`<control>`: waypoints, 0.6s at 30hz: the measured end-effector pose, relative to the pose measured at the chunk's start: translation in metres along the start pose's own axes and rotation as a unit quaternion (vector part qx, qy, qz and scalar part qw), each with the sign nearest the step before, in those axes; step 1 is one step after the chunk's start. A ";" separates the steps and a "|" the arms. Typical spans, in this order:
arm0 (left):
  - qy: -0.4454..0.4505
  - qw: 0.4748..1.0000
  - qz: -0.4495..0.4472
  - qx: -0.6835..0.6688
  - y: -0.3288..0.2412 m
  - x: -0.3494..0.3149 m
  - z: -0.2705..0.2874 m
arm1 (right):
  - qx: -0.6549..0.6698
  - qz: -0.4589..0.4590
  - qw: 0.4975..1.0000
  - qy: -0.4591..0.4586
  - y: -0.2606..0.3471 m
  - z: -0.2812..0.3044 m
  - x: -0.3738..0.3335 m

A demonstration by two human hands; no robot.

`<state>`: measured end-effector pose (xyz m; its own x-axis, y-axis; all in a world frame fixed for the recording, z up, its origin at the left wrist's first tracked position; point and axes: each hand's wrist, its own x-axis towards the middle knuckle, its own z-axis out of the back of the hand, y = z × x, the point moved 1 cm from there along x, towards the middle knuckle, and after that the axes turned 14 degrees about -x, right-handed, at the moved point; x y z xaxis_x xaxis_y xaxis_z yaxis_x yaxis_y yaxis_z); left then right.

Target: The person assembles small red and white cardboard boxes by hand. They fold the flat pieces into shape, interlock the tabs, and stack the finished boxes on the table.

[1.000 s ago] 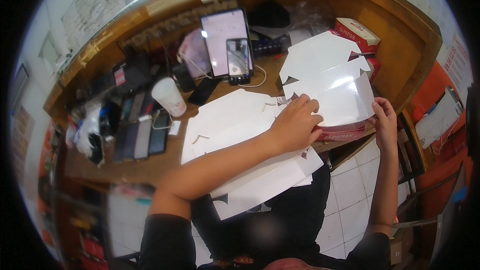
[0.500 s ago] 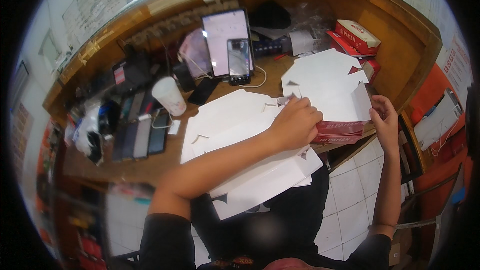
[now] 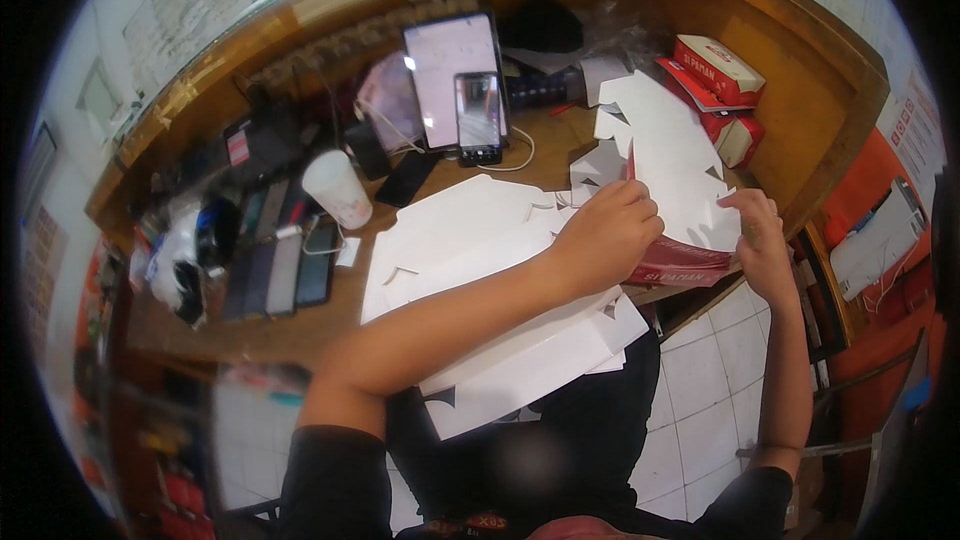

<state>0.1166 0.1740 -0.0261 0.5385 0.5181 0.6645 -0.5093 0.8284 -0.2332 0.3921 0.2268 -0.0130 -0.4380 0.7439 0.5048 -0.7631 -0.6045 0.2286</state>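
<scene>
A partly folded food carton (image 3: 675, 150), white inside and red outside, sits on a stack of red cartons (image 3: 680, 266) at the right of the desk. My left hand (image 3: 608, 238) is closed, pinching the carton's raised left side near the front; its fingertips are partly hidden. At the carton's right edge, my right hand (image 3: 765, 248) has its thumb and bent index finger apart, with fingertips close to the white panel. Whether they touch it I cannot tell. Flat white carton blanks (image 3: 460, 230) lie under my left forearm, overhanging the desk's front edge onto my lap.
Folded red-and-white boxes (image 3: 720, 70) stand at the back right. A tablet (image 3: 440, 60) with a phone (image 3: 479, 120) before it leans at the back. A white cup (image 3: 337, 190), several phones (image 3: 285, 270) and cables cover the left side. A raised wooden rim borders the desk (image 3: 190, 335).
The carton's left side has been folded up, and its white panel has turned and tilted. My left hand moved slightly right; my right index finger reached over the right edge.
</scene>
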 end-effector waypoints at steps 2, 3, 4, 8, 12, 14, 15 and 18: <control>0.028 0.999 0.032 -0.008 0.003 -0.002 -0.004 | -0.034 0.031 0.999 0.029 0.004 0.000 -0.001; 0.032 0.999 0.036 -0.015 0.003 0.000 -0.003 | -0.051 0.045 0.997 0.043 0.005 0.000 -0.002; 0.035 0.998 0.040 -0.021 0.003 0.001 -0.002 | -0.031 0.067 0.994 0.079 0.003 0.000 -0.001; -0.006 1.000 0.017 -0.005 0.002 0.009 0.002 | 0.037 0.055 0.983 0.173 -0.008 -0.005 -0.003; 0.018 0.999 -0.025 0.040 0.008 0.011 -0.003 | 0.043 0.020 0.979 0.200 -0.009 -0.006 -0.001; 0.027 0.998 -0.020 0.052 0.009 0.008 -0.006 | 0.029 0.039 0.978 0.203 -0.002 0.001 -0.002; 0.028 0.998 -0.015 0.047 0.009 0.009 -0.006 | 0.022 0.049 0.977 0.204 0.001 0.004 -0.004; 0.015 0.999 -0.010 0.041 0.008 0.012 -0.003 | 0.011 0.049 0.991 0.123 -0.013 -0.007 -0.009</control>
<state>0.1207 0.1870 -0.0223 0.5686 0.5083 0.6467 -0.5501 0.8195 -0.1606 0.4024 0.2299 -0.0263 -0.6145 0.7262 0.3084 -0.7013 -0.6818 0.2082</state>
